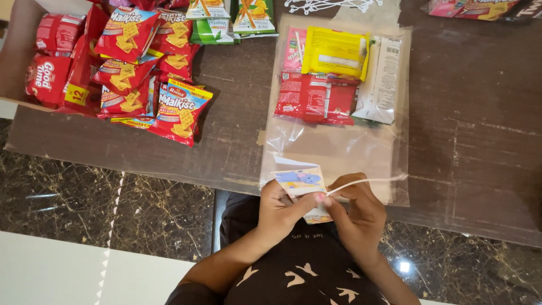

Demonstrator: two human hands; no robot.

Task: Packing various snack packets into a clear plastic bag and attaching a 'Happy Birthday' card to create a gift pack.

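Observation:
My left hand (280,212) pinches a small card with a blue picture (301,182) at the near edge of the brown table (474,141). My right hand (357,212) touches the same card and holds a thin white tie strip (367,181) that runs off to the right. Just beyond my hands lies a clear plastic bag (333,144). Inside it sit red snack packets (316,101), a yellow packet (334,52) and a white packet (383,79).
A pile of red cracker packets (141,73) fills the table's left side, partly in a cardboard box (20,51). Green-and-white packets (231,20) lie at the back. More packets (474,8) sit at the far right. Dark marble floor (84,197) lies below.

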